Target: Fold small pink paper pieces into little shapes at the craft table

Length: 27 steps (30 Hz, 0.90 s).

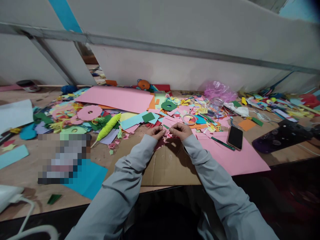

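Observation:
My left hand (156,132) and my right hand (181,131) are close together over the cardboard sheet (160,171), fingers pinched. A small dark green strip of paper (166,127) shows between the fingertips and looks gripped from both sides, though the fingers cover part of it. Pink paper scraps (160,144) lie just beneath. A roll of tape (189,119) rests beyond my right hand. Past my left hand is a light blue paper strip (133,120) with a dark green paper square (148,117) at its end.
Colourful paper scraps pile along the back. Right of the cardboard, a phone (235,137) and a green pen (223,143) lie on pink paper (246,156), with a dark bottle (280,136) farther right. Yellow-green yarn on a stick (109,127) and blue paper (87,178) lie left.

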Tool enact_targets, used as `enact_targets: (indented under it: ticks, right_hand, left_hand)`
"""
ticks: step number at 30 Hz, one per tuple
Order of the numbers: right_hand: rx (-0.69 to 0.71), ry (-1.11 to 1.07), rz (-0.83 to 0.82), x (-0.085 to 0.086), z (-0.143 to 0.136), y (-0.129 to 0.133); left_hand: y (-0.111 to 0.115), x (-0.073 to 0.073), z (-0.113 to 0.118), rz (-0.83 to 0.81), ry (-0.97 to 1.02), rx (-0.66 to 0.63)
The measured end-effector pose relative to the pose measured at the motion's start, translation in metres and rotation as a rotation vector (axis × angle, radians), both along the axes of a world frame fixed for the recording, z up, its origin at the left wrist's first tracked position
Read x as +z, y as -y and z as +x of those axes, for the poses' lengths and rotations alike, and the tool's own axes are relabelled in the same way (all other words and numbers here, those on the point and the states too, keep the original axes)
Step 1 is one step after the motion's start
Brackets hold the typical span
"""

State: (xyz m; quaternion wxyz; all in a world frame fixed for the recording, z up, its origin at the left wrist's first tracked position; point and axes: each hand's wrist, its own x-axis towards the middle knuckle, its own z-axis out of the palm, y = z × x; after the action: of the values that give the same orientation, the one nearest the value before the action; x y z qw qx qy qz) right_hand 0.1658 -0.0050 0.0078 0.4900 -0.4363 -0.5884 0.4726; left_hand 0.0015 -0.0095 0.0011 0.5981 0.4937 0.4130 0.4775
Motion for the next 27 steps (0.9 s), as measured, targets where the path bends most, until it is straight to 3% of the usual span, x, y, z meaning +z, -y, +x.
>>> enact_targets:
  ticks: [8, 11, 18, 27]
  right_hand:
    - [0.007, 0.182, 0.080, -0.004, 0.001, 0.001]
    - [-0.021, 0.170, 0.170, -0.001, 0.001, 0.003]
    - [0.113, 0.287, 0.438, 0.002, 0.003, 0.003]
    - [0.050, 0.364, 0.428, 0.005, 0.001, 0.006]
  left_hand:
    - [0.001, 0.002, 0.001, -0.033, -0.002, -0.013]
    - [-0.001, -0.001, 0.000, -0.100, 0.061, 0.024]
    - [-0.011, -0.008, -0.004, -0.156, 0.073, -0.012]
    - [-0.004, -0.007, -0.002, -0.084, 0.039, -0.039]
